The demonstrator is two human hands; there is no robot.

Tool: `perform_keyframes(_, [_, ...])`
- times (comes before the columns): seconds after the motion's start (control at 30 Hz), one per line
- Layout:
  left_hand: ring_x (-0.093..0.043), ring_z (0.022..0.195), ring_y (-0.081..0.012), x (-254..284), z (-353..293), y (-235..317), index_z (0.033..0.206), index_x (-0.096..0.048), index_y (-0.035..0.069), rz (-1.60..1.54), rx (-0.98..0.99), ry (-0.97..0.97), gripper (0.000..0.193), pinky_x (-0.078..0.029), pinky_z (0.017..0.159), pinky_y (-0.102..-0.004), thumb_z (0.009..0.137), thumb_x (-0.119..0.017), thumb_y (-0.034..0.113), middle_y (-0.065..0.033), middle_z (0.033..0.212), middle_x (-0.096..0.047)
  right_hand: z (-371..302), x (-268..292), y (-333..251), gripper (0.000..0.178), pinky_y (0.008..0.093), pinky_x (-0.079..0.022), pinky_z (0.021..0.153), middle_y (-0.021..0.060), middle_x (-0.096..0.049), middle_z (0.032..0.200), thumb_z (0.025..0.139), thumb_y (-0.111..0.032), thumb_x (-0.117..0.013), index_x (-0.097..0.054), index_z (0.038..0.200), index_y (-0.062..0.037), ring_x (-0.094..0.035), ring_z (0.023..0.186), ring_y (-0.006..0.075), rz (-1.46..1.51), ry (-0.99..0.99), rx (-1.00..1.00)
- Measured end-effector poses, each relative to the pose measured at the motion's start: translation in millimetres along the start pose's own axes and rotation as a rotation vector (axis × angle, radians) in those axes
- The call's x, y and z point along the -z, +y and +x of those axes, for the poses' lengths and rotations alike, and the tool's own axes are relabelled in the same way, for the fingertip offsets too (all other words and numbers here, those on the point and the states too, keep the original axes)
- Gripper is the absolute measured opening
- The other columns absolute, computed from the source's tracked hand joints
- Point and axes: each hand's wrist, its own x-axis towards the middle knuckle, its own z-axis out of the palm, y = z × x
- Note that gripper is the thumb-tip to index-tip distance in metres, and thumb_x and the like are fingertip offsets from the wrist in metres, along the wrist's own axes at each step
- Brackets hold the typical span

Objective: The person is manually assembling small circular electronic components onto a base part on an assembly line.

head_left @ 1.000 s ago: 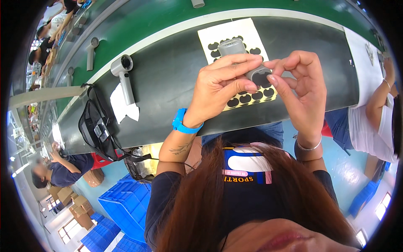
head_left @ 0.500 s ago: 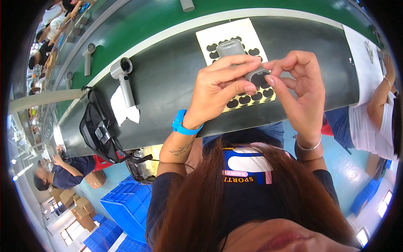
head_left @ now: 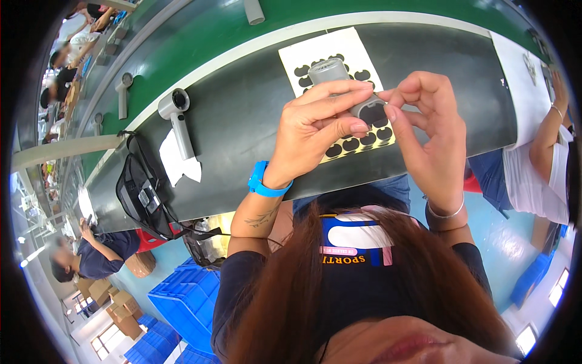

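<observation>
My left hand (head_left: 321, 124) is closed around a grey hair dryer (head_left: 327, 71), whose vented end points away from me. At the dryer's near end, a black round face (head_left: 372, 113) with a notched top looks like one of the stickers on the sheet below. My right hand (head_left: 427, 127) is in a pinch at the rim of that black face; anything between its thumb and forefinger is too small to make out. Beneath both hands lies a pale sticker sheet (head_left: 357, 42) with rows of black notched discs, partly hidden by the hands and dryer.
Left on the dark table (head_left: 242, 91) lies another grey hair dryer (head_left: 180, 124) on white paper (head_left: 171, 161), beside a black bag (head_left: 142, 188). Beyond is a green conveyor (head_left: 321, 13) carrying more grey pieces. A co-worker (head_left: 536, 164) is at the right; blue crates (head_left: 185, 288) stand lower left.
My right thumb has shifted from over the black face to its upper right edge, uncovering more of it. The left hand keeps its hold on the dryer, nearly still.
</observation>
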Motion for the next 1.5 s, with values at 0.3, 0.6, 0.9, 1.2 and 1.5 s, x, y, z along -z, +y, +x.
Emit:
perform_keyframes(0.3, [-0.065, 0.087, -0.0204, -2, -1, 3, 0.117, -0.061, -0.004, 0.057, 0.01, -0.03, 0.034, -0.059, 0.076, -0.031, 0.083, -0.063, -0.004, -0.0187, 0.124, -0.054, -2, 2, -7, 0.035, 0.0269, -0.053, 0.073, 0.009, -0.059, 0.098, 0.081, 0.008, -0.062, -0.049, 0.112, -0.0004, -0.064, 0.085, 0.0153, -0.281, 0.012, 0.125])
perform_keyframes(0.6, [-0.067, 0.085, -0.0179, 3, -8, 12, 0.123, -0.057, -0.001, -0.019, 0.04, 0.058, 0.035, -0.056, 0.071, -0.0251, 0.089, -0.057, -0.004, -0.0145, 0.127, -0.05, 7, 2, 1, 0.035, 0.0249, -0.048, 0.074, 0.0082, -0.06, 0.098, 0.083, 0.002, -0.063, -0.051, 0.116, -0.0017, -0.062, 0.082, 0.013, -0.21, 0.062, 0.057])
perform_keyframes(0.9, [-0.068, 0.082, -0.0226, 29, 1, 19, 0.123, -0.054, -0.003, -0.16, 0.014, 0.168, 0.031, -0.057, 0.071, -0.0299, 0.096, -0.045, 0.009, -0.0166, 0.123, -0.056, 16, -10, 26, 0.025, 0.0236, -0.047, 0.072, 0.0072, -0.061, 0.093, 0.084, 0.0, -0.063, -0.056, 0.107, -0.0002, -0.061, 0.082, 0.0116, -0.115, -0.096, -0.04])
perform_keyframes(1.2, [-0.061, 0.081, -0.0081, 114, 144, -49, 0.106, -0.067, 0.004, 0.66, -0.377, 0.084, 0.026, -0.05, 0.07, -0.0221, 0.081, -0.072, 0.01, -0.0015, 0.109, -0.067, 55, -38, 77, 0.017, 0.0308, -0.052, 0.07, 0.0112, -0.059, 0.098, 0.085, -0.002, -0.061, -0.057, 0.102, 0.0001, -0.062, 0.089, 0.0228, -0.259, -0.2, 0.068])
perform_keyframes(1.5, [-0.06, 0.076, -0.0171, 169, 159, -89, 0.116, -0.062, 0.009, 0.964, -0.323, 0.131, 0.044, -0.05, 0.067, -0.0275, 0.078, -0.076, 0.027, -0.0081, 0.125, -0.056, 74, -60, 120, 0.017, 0.0332, -0.052, 0.07, 0.0113, -0.057, 0.094, 0.085, -0.004, -0.062, -0.058, 0.101, -0.0017, -0.061, 0.081, 0.0243, -0.424, -0.052, -0.084])
